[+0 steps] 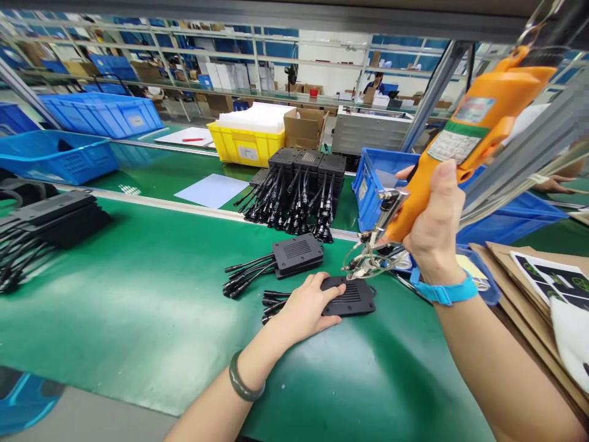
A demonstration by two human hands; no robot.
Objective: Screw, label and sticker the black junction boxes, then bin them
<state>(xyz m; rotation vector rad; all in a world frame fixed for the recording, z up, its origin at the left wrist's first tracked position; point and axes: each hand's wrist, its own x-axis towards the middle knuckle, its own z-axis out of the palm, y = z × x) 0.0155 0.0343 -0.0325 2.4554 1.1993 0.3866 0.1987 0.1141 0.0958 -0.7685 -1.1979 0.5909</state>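
My right hand is wrapped round an orange electric screwdriver that hangs from above. Its metal nose, with thin clear tubes round it, points down at a black finned box with cables; whether the tip touches the box I cannot tell. My left hand grips that box against the green mat, thumb along the near side and fingers over the top. A second black cabled box lies just behind, its cables pointing left.
Stacked black cabled boxes stand farther back, with more at the left. Beyond are a yellow bin and a blue bin. Cardboard sheets lie at the right. A metal post rises behind the screwdriver. Another person is far back.
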